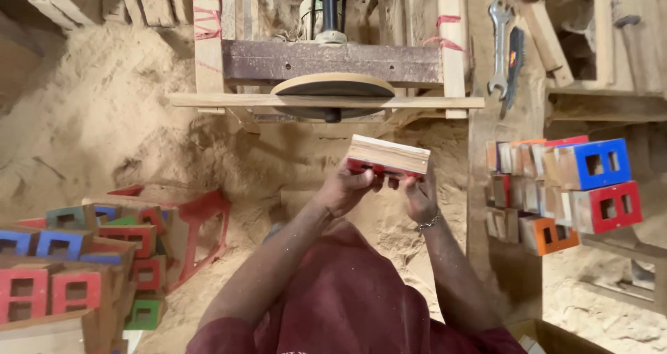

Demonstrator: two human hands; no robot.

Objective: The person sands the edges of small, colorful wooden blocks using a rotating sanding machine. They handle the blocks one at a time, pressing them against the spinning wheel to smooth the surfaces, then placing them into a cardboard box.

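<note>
Holding a wooden block (388,155), bare sanded face up and red-painted underside, in both hands, just below and in front of the sanding disc (333,97) of the bench frame (326,62). Left hand (347,187) gripping the block's left end, fingers curled under it, thumb along the near edge. Right hand (419,195) pinching the right end from beneath, fingers closed on it; bracelet (429,222) at the wrist. Block near the disc, not touching.

Stacks of painted blocks sitting to the left (76,264) and on the right shelf (566,187). Spanner (498,48) hanging on the post. Sawdust (104,111) heaped everywhere.

Risks, judging from this: fingertips riding under the block close to the disc edge, likely to get skinned if the block slips or kicks; bracelet possibly catching; dust making the grip slick.
</note>
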